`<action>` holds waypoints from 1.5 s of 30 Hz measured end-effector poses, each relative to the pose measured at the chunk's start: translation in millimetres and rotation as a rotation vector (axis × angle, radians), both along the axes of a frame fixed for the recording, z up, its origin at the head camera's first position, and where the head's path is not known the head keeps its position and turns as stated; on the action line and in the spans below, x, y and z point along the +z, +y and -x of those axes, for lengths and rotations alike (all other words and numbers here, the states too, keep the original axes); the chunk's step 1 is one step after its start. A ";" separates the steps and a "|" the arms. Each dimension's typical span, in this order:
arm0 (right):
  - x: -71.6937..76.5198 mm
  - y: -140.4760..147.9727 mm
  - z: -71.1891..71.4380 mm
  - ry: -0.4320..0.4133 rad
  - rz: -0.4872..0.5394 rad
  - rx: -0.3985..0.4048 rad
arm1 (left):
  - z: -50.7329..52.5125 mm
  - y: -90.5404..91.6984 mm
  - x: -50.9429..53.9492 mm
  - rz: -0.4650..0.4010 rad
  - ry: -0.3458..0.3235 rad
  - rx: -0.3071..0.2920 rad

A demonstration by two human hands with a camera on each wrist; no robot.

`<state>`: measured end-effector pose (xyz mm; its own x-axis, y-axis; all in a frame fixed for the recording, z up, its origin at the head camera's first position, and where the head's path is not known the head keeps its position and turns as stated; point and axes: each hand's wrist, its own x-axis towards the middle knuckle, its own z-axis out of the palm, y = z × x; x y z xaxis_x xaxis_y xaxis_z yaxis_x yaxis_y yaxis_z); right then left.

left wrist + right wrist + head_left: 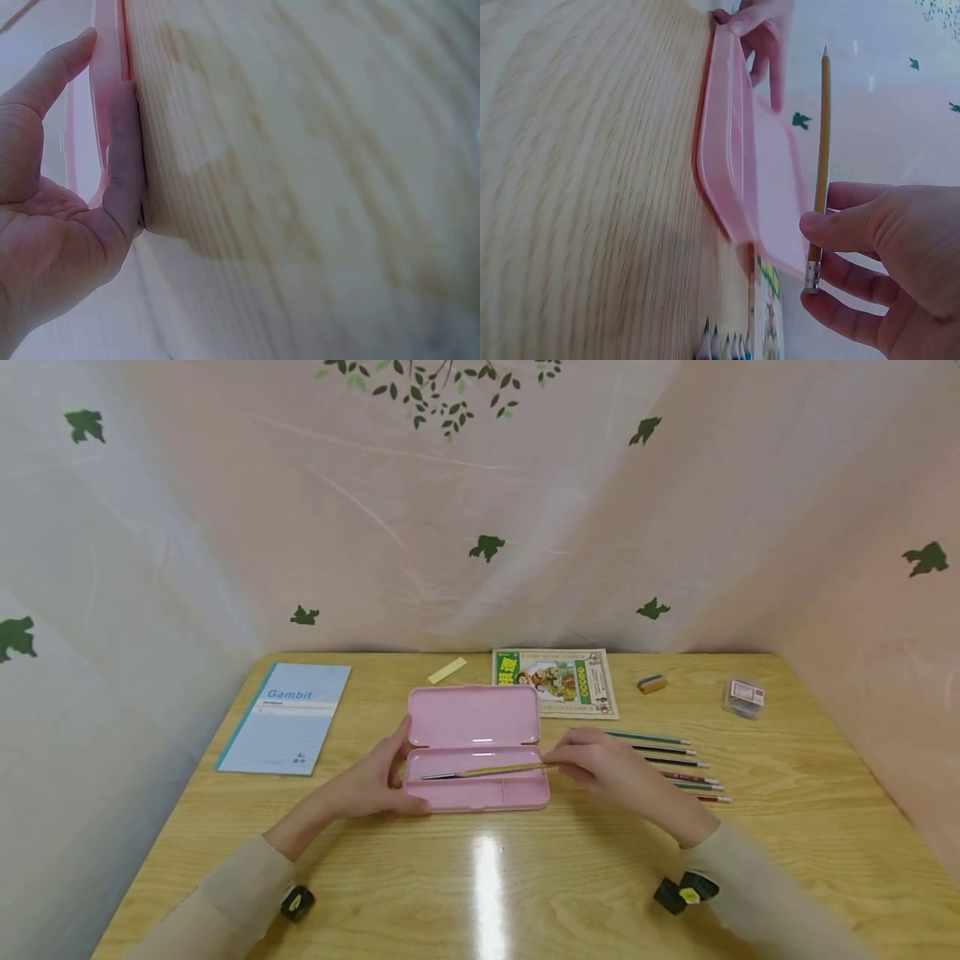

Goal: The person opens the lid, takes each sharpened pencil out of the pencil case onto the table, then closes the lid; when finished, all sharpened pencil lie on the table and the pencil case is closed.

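Observation:
A pink pencil case (474, 717) lies open on the table, its lid folded back. My left hand (371, 781) holds the case's left end, thumb at the front corner and fingers along the side and back. In the left wrist view, fingers (124, 157) touch the case's side wall. My right hand (600, 764) pinches a yellow pencil (824, 135) near its eraser end, between thumb and fingers. The pencil lies crosswise above the case's lower half, its sharpened tip to the left. Whether it touches the case I cannot tell.
Several pencils (678, 762) lie in a row beyond the right hand. A blue notebook (288, 718) is at left. Behind the case are a yellow strip (447, 671) and an illustrated booklet (592, 681). A small brown-and-blue object (652, 683) and a clear small box (744, 697) sit at right.

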<state>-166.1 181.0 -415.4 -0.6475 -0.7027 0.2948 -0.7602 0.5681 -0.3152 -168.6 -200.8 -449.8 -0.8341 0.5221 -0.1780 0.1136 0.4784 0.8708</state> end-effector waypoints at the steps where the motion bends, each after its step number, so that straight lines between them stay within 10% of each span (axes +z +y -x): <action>1: 0.1 6.6 -1.8 -0.002 -0.003 -0.009 | -0.1 -0.1 0.4 0.002 0.001 0.000; 23: -26.3 140.2 -38.0 0.156 -0.021 -0.056 | 0.1 -0.2 1.7 0.001 -0.002 0.002; 45: -45.6 161.8 -48.7 0.214 -0.071 -0.139 | 0.0 -1.3 -0.3 0.025 -0.014 0.004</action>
